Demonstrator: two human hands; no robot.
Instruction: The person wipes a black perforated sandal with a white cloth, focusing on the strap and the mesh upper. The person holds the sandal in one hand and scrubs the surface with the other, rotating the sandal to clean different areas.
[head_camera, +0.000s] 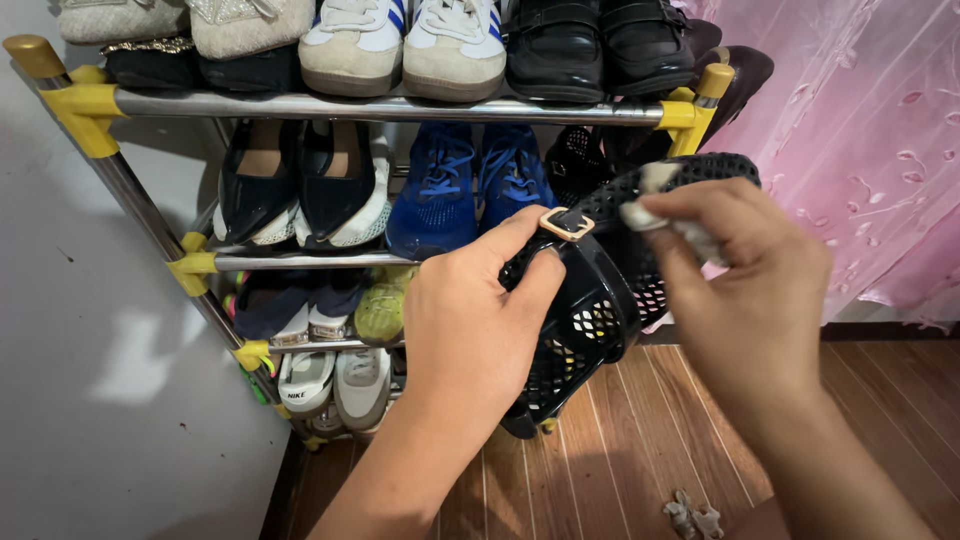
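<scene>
My left hand (478, 315) grips a black perforated shoe (590, 310) by its side, thumb near the shoe's gold buckle (566, 224). My right hand (745, 290) pinches a small whitish cloth (650, 205) and presses it on the shoe's upper black mesh part (700, 168). The shoe is held in the air in front of the shoe rack, tilted with one end pointing down.
A metal shoe rack (390, 108) with yellow joints holds several pairs: blue sneakers (470, 190), black flats (295, 190), white sneakers (405, 45), black leather shoes (600, 45). A white wall stands left, a pink curtain (870, 150) right. A crumpled scrap (693, 518) lies on the wooden floor (640, 450).
</scene>
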